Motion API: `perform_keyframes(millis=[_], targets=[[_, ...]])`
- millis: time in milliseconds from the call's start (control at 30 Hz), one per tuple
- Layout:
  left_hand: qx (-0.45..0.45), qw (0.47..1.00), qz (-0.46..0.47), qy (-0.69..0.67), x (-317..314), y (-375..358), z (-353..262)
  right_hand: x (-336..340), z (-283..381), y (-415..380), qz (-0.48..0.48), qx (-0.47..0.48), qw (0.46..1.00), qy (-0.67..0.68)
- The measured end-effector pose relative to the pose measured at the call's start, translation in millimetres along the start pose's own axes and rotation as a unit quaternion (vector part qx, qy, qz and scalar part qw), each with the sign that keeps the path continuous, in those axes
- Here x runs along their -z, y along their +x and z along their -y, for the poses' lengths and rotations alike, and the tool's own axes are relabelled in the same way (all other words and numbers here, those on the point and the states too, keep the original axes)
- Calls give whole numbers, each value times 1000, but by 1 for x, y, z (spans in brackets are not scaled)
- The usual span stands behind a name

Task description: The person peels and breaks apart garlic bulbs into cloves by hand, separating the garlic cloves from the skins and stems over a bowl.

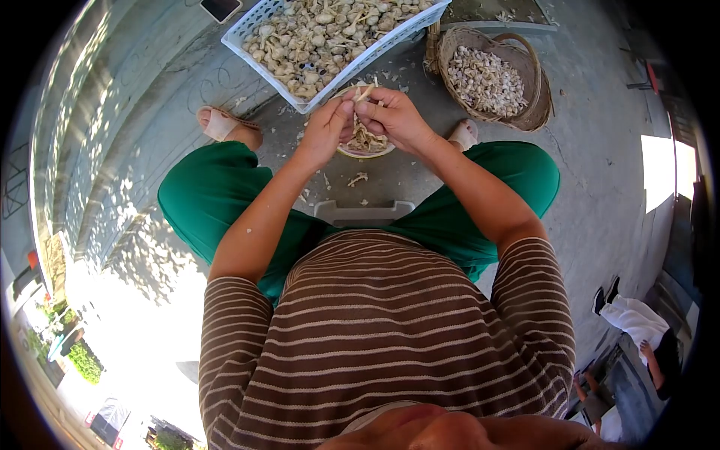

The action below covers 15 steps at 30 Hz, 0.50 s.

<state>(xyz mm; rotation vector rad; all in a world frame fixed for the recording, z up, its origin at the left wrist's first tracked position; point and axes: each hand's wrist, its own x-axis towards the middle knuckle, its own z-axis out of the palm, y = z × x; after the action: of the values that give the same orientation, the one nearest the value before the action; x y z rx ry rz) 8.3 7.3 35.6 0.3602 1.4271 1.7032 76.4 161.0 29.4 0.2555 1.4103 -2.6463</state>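
My left hand and my right hand meet above a round bowl with dry garlic stems and skins in it. Both hands have their fingers closed. A pale dry stem sticks up from the fingertips of my right hand. What my left fingers pinch is too small to make out. Just beyond my hands, a light blue plastic crate holds many garlic bulbs. A wicker basket with loose garlic cloves stands at the upper right.
A phone lies beyond the crate's left corner. Between my knees is a grey plastic stool edge. Bits of garlic skin are scattered on the concrete floor. Another person is at the far right.
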Motion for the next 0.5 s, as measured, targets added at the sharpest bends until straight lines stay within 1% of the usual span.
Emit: perform_keyframes(millis=[67,133,267,333,400,467,500], targets=[[-2,1000,5,-1,2,0,1,7,-6,-1,19,-12,994,107],[28,998,2,-56,4,0,0,4,-3,-4,18,-18,992,125],[21,994,10,-108,-1,-2,-4,0,6,-7,33,-47,983,172],[32,986,22,-164,-1,-3,-1,1,5,-7,40,-50,981,185],[42,983,16,-178,0,-2,2,1,5,-7,48,-54,978,198],[52,980,10,-191,3,-1,7,1,8,-6,-5,-42,972,230],[64,977,1,-202,6,0,10,3,8,-6,-4,-42,972,230]])
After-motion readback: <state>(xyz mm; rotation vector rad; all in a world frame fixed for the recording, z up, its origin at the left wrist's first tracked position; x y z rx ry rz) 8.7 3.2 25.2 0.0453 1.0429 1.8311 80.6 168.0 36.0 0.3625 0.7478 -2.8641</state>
